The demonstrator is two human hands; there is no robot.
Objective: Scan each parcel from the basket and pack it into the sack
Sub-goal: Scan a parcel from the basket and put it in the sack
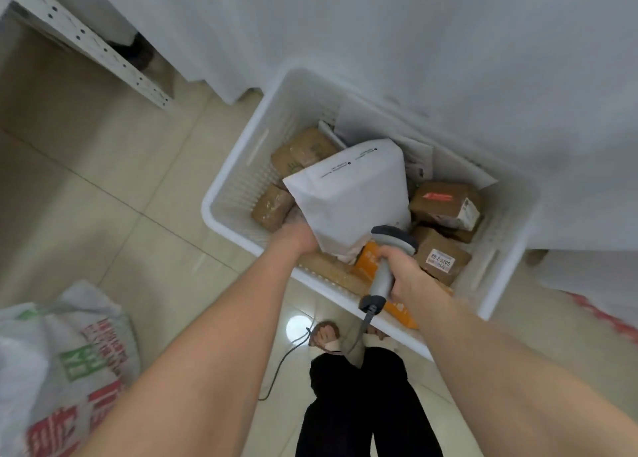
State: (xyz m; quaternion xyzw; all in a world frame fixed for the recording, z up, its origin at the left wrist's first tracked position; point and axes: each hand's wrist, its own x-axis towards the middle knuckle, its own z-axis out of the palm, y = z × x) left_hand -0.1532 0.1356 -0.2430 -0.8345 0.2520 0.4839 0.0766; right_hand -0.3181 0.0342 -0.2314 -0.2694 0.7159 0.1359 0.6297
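Sack (69,370) sits at the floor's near left. My left hand (297,239) grips the lower corner of a white parcel (348,194), tilted above the white basket (238,183) of brown parcels (445,202) at the floor's far side. My right hand (404,272) wraps the grey scanner (393,238) handle, its head just beside that parcel.

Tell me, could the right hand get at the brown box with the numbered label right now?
Reach it, probably yes: the brown box lies uncovered just beside the right hand. Grasping looks unlikely, since that hand grips the scanner.
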